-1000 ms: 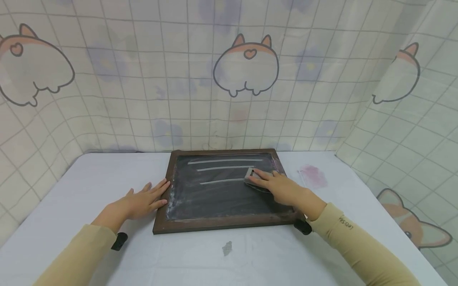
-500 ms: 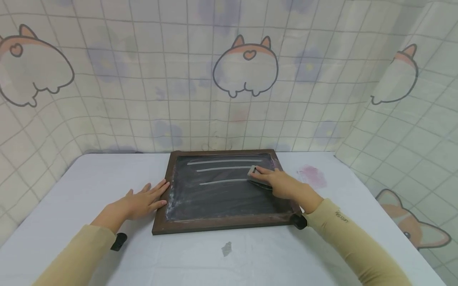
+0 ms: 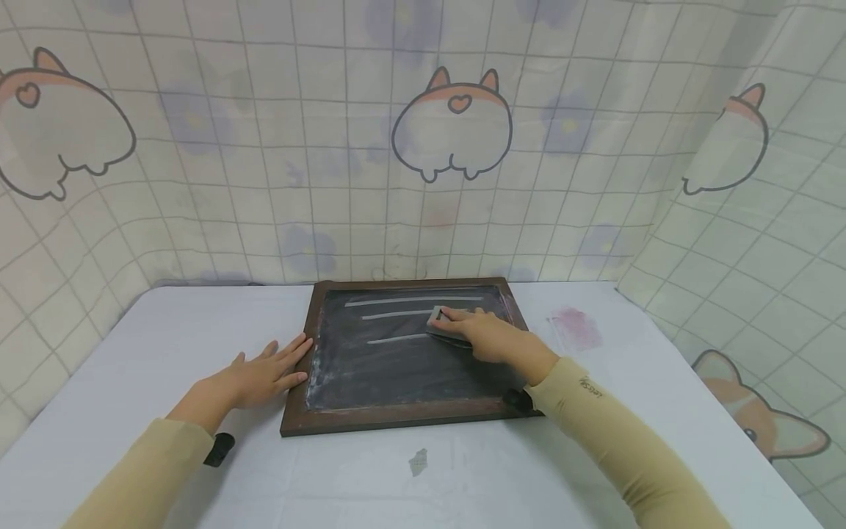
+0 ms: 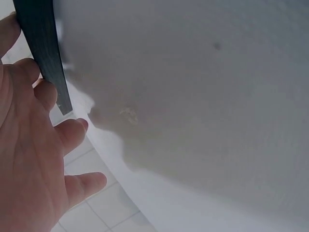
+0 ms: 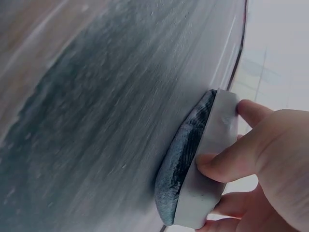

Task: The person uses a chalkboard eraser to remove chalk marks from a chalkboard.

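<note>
A small blackboard (image 3: 383, 378) in a brown wooden frame lies on the white table. My right hand (image 3: 496, 338) grips a grey chalkboard eraser (image 3: 434, 319) on the right half of the writing surface. In the right wrist view, thumb and fingers hold the pale casing (image 5: 195, 205), and the dark felt pad (image 5: 176, 169) is against the board. Three chalk lines run across the board; the eraser covers part of the middle line (image 3: 393, 315) and meets the right end of the lowest line (image 3: 396, 339). With fingers spread, my left hand (image 3: 258, 378) touches the frame's left edge.
White cloth covers the table (image 3: 344, 485), with a grey patch (image 3: 418, 462) before the board and a pink stain (image 3: 575, 328) to its right. A curtain (image 3: 344, 147) printed with a grid and corgis stands behind and at both sides.
The eraser in my right hand first shifted slightly right, then moved left across the board. The middle and lowest chalk lines now show shorter at their right ends. My left hand stays put.
</note>
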### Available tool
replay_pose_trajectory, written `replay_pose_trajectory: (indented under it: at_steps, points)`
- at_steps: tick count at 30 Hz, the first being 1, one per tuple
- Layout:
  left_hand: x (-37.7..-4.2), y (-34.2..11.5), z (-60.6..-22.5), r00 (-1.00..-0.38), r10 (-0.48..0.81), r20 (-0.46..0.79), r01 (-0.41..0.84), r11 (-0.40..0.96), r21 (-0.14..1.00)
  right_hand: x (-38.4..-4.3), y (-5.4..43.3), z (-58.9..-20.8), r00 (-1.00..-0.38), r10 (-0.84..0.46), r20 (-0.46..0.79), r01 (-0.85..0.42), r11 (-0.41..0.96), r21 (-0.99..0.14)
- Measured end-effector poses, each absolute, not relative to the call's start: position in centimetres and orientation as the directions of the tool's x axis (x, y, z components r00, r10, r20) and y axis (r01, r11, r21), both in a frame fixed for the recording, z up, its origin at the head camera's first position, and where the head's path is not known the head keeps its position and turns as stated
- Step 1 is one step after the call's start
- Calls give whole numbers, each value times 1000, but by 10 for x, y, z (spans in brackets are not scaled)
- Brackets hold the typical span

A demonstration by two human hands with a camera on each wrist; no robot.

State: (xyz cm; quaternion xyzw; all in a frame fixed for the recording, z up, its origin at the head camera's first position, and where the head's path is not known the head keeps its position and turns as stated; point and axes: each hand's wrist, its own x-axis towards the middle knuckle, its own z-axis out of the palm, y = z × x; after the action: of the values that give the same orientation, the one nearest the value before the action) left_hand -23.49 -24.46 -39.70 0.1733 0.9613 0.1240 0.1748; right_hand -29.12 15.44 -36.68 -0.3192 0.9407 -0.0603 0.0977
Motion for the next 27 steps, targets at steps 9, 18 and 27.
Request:
replay_pose_trajectory:
  at_steps: [9,18,27]
  points:
    - [-233,-244,-395,-877,378,-297,295,911,289,-296,128,-369,-762,-625,-169,-601,780,-176]
    - [-234,-244,-396,-880,369,-300,293,918,269,-298,89,-371,-738,-656,-157,-640,755,-144]
    - [-234,-244,-397,-886,386,-257,343,918,197,-283,48,-370,-692,-697,-188,-696,714,-83]
